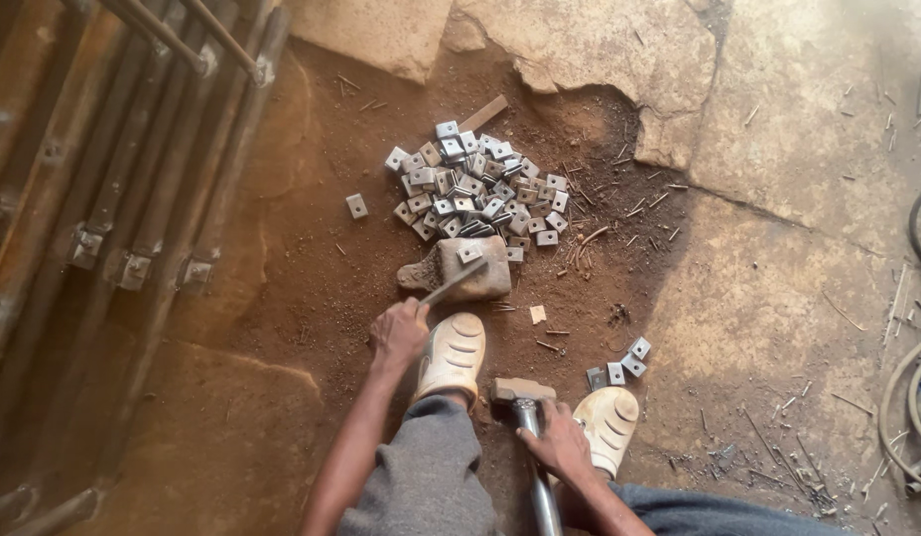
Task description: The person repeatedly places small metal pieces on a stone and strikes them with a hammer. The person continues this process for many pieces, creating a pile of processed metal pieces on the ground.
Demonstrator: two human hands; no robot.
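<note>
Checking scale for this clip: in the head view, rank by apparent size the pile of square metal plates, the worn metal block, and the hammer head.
1. Pile of square metal plates
2. Worn metal block
3. Hammer head, though nearer the camera

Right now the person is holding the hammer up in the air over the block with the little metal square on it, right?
Not quite. In the head view the hammer rests head-down on the ground by the right hand, between the two pale shoes. The left hand holds a thin rod against the little metal square on the block.
</note>
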